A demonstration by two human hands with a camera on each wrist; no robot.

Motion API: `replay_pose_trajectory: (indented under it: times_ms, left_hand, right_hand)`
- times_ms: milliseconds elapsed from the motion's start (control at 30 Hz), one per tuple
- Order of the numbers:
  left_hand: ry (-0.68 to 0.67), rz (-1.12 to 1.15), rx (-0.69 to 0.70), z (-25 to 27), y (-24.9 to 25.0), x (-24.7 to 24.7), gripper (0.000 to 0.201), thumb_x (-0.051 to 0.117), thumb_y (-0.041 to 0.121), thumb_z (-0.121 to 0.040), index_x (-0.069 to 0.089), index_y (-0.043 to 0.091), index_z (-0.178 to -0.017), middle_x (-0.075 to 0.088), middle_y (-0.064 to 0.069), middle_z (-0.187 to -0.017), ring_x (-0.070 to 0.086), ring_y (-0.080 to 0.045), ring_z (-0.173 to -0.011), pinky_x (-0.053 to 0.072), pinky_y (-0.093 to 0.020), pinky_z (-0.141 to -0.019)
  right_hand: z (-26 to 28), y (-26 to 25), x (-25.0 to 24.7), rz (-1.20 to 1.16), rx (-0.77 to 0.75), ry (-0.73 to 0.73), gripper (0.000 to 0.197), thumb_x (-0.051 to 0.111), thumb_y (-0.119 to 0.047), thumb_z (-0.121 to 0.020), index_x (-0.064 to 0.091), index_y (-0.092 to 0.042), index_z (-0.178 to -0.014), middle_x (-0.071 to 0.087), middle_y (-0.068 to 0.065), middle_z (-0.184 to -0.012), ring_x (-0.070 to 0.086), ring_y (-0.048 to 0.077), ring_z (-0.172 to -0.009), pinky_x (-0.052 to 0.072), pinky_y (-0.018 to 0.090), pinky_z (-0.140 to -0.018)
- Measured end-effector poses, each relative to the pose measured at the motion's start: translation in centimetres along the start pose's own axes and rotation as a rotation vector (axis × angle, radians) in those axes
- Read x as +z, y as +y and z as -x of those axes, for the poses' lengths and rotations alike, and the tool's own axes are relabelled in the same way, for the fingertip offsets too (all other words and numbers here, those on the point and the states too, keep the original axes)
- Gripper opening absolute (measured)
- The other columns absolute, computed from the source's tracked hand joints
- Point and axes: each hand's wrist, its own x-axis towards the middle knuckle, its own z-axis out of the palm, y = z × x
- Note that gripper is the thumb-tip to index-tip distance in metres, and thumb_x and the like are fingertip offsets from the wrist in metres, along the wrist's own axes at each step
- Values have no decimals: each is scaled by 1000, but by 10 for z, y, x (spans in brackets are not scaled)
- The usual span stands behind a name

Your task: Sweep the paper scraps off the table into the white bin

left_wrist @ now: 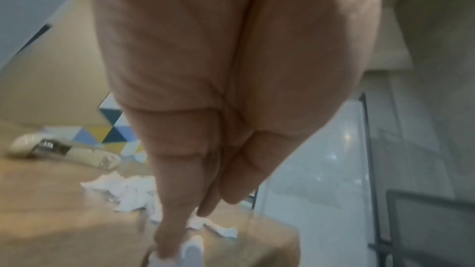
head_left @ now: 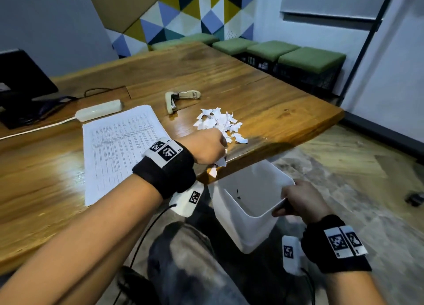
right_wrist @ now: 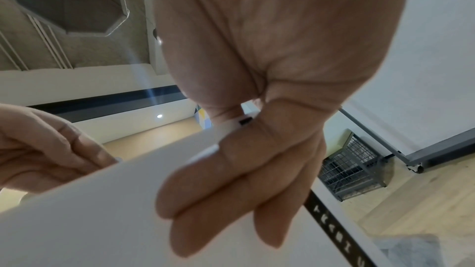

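Observation:
A heap of torn white paper scraps (head_left: 216, 120) lies near the front right corner of the wooden table (head_left: 263, 103). My left hand (head_left: 214, 148) rests at the table edge just in front of the heap. Its fingers (left_wrist: 174, 220) are straight and together, tips down on the wood among the scraps (left_wrist: 128, 192). A few scraps (head_left: 214, 170) hang or fall at the edge, above the white bin (head_left: 247, 231). My right hand (head_left: 296, 199) grips the bin's right rim below the table edge. In the right wrist view its fingers (right_wrist: 218, 190) press flat on the bin's outer wall (right_wrist: 102, 220).
A stack of printed sheets (head_left: 119, 148) lies left of my left hand. An opened stapler (head_left: 181, 98) sits behind the scraps, a white power strip (head_left: 98, 109) and a black monitor (head_left: 20, 84) further left. Green stools (head_left: 298, 59) line the far wall.

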Motion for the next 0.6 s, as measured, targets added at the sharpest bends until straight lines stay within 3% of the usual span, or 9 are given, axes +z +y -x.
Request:
replay_pose_trajectory:
  times_ms: [67, 100, 233, 333, 467, 533, 600]
  left_hand:
    - [30, -20, -36, 2, -2, -4, 38, 47, 14, -89, 67, 4, -119, 68, -15, -122, 63, -31, -110, 53, -38, -94]
    - [40, -51, -62, 3, -3, -6, 38, 45, 15, -90, 66, 3, -118, 66, -16, -124, 62, -31, -111, 52, -38, -95]
    - [-31, -180, -67, 13, -1, -2, 29, 42, 10, -91, 68, 2, -102, 65, -14, -103, 56, -27, -89, 46, -32, -71]
    - [-28, -163, 19, 19, 13, 14, 24, 43, 14, -90, 65, 6, -83, 61, -8, -84, 57, -25, -81, 43, -30, -66]
    - [-28, -125, 69, 17, 22, 14, 33, 38, 9, -85, 68, 0, -94, 69, -15, -97, 62, -27, -83, 49, -29, -69]
    - [25, -97, 91, 13, 19, 6, 30, 40, 7, -85, 68, -3, -90, 65, -18, -86, 59, -26, -73, 47, -25, -62]
    - [29, -136, 91, 9, 15, 5, 31, 41, 7, -86, 68, -3, -94, 67, -19, -90, 60, -25, -74, 48, -28, -62]
  right_hand:
    - [0, 1, 1, -18, -1, -15, 29, 41, 11, -79, 57, 10, -102, 64, 40, -85, 72, 52, -55, 65, 53, -64]
    - [0, 2, 2, -21, 0, -22, 30, 40, 10, -79, 58, 11, -103, 64, 42, -85, 72, 53, -55, 65, 52, -63]
    - [2, 3, 4, -29, 7, -24, 30, 38, 11, -80, 59, 10, -101, 64, 37, -76, 72, 54, -57, 65, 48, -59]
    - [3, 3, 7, -31, 1, -33, 29, 37, 12, -79, 58, 9, -98, 62, 34, -70, 71, 55, -57, 64, 50, -61]
    - [5, 2, 8, -29, -9, -33, 26, 37, 12, -80, 58, 9, -95, 61, 36, -72, 71, 55, -57, 64, 50, -60]
    - [5, 2, 8, -29, -18, -36, 25, 37, 13, -80, 58, 8, -92, 61, 35, -65, 71, 54, -55, 64, 45, -53]
    - [6, 3, 7, -36, -20, -42, 26, 37, 14, -79, 59, 8, -91, 60, 33, -63, 71, 54, -54, 63, 42, -50]
